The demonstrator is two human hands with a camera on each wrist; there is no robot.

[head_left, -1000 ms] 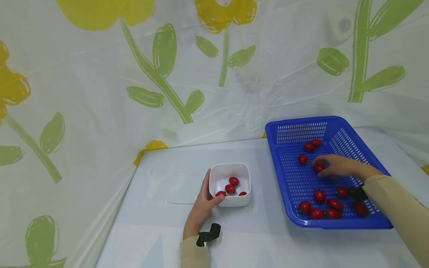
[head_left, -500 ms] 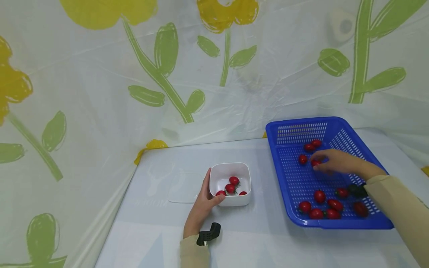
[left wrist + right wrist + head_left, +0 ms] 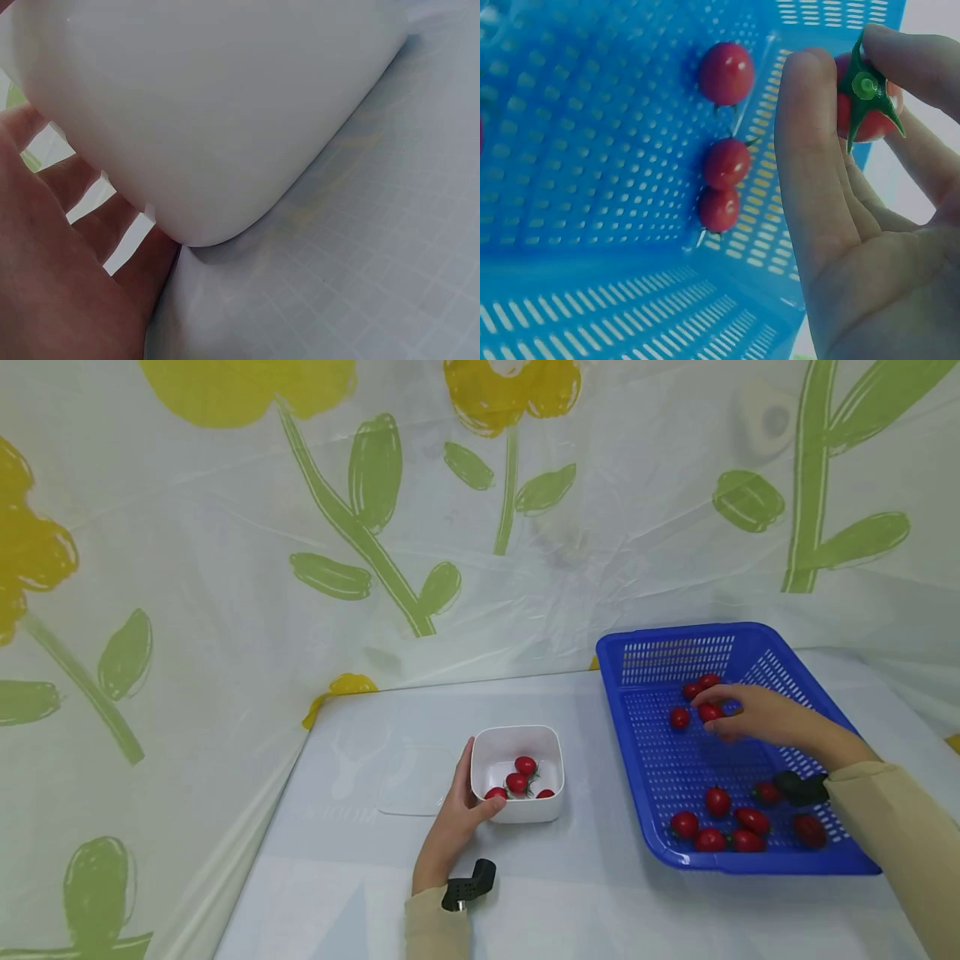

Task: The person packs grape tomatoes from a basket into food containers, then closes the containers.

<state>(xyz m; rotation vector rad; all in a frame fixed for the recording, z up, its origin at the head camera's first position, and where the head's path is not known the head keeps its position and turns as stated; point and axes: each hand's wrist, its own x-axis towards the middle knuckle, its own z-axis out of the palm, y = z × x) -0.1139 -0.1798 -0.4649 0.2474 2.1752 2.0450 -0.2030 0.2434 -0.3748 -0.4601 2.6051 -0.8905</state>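
My right hand (image 3: pixel 768 722) pinches a cherry tomato (image 3: pixel 709 712) between thumb and fingers, above the inside of the blue basket (image 3: pixel 626 760). In the right wrist view that tomato (image 3: pixel 870 126) shows its green calyx towards the camera. My left hand (image 3: pixel 453 822) holds the left side and near corner of a small white square container (image 3: pixel 528 812), the thumb at the near rim and fingers along the wall. Several cherry tomatoes (image 3: pixel 517 783) lie in this container. The left wrist view shows fingers against the container's outer wall (image 3: pixel 225 112), which stands on the table.
Several more tomatoes lie in the basket, a group near its front (image 3: pixel 710 840) and a few towards its back, such as one tomato (image 3: pixel 679 718). A flower-print curtain (image 3: pixel 247 568) hangs behind the white table (image 3: pixel 570 893).
My right hand has lifted the cherry tomato from the basket floor and shifted slightly towards the back. My left hand and the white container have stayed in place.
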